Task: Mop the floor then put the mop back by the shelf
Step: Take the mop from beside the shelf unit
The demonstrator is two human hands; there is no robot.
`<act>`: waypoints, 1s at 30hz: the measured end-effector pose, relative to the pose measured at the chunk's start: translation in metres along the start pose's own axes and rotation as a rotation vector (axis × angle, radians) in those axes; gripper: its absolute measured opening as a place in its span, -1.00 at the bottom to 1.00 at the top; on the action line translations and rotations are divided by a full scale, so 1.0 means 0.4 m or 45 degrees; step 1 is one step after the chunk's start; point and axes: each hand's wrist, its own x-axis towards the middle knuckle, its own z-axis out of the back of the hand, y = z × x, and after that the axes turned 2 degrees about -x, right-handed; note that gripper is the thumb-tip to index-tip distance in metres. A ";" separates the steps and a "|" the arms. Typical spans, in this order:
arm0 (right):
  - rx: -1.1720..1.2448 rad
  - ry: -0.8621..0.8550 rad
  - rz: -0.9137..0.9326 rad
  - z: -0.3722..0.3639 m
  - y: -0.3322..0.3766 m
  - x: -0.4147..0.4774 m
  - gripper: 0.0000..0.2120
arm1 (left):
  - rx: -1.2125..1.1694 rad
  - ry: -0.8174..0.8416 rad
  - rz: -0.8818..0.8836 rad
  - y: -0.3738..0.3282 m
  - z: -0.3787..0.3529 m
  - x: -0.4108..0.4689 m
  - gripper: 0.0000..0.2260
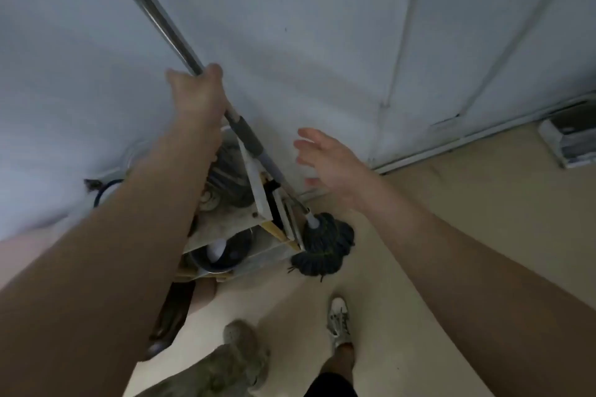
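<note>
Dim, flat indoor light; source cannot be told. Cold blue-grey cast on the wall (pixel 290 26), dull beige on the floor (pixel 451 209). Thin bright glint along the metal mop handle (pixel 146 8). Faint soft shadow on the wall beside it. Whole frame soft; fingers of the right hand (pixel 329 161) smeared by motion blur. Wide-angle bend curves the wall seams (pixel 403 42) and stretches the forearms (pixel 483 293) at the lower corners.

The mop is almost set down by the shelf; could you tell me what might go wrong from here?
Only the left hand grips the mop handle; the right hand is open, so the tilted handle might slide along the wall if released. The mop head sits on the floor beside the shelf corner, near the shoe: a trip hazard.
</note>
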 end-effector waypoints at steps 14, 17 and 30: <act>-0.555 -0.063 0.224 -0.061 0.117 0.300 -0.62 | 0.195 0.436 -0.480 -0.081 -0.120 0.069 -0.80; -0.498 -0.210 0.223 0.010 0.064 0.284 -0.72 | 0.232 0.574 -0.664 -0.177 -0.168 0.026 -0.77; -0.742 -0.718 0.417 0.215 0.057 0.128 -0.71 | -0.456 0.643 0.719 0.181 -0.326 -0.286 -0.58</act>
